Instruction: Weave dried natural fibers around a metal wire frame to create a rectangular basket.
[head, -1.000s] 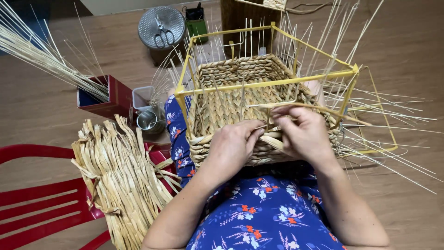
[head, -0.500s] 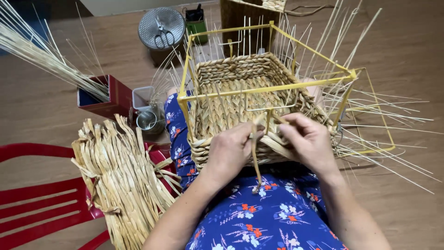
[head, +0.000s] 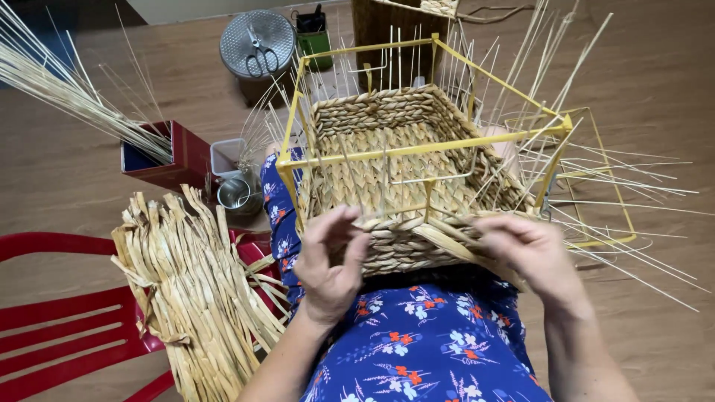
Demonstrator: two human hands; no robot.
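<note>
A half-woven square basket (head: pixel 387 160) of braided straw sits on my lap inside a yellow wire frame (head: pixel 417 147), with thin pale stakes sticking up and out of its walls. My left hand (head: pixel 333 257) rests against the near wall, fingers spread and bent, pinching at the top braid. My right hand (head: pixel 530 249) is at the near right corner, gripping a flat straw strand (head: pixel 447 242) that runs left along the rim. My blue flowered dress (head: pixel 417 342) lies below.
A bundle of dried straw strands (head: pixel 190 290) lies on a red chair (head: pixel 52 320) at my left. A dark red box (head: pixel 175 152) holds long thin reeds. A metal cup (head: pixel 237 193), a round metal lid with scissors (head: pixel 257 45) and a wooden floor surround me.
My hands have moved apart along the near rim. The right hand pulled the strand out to the right, and the left hand's fingers have spread against the wall.
</note>
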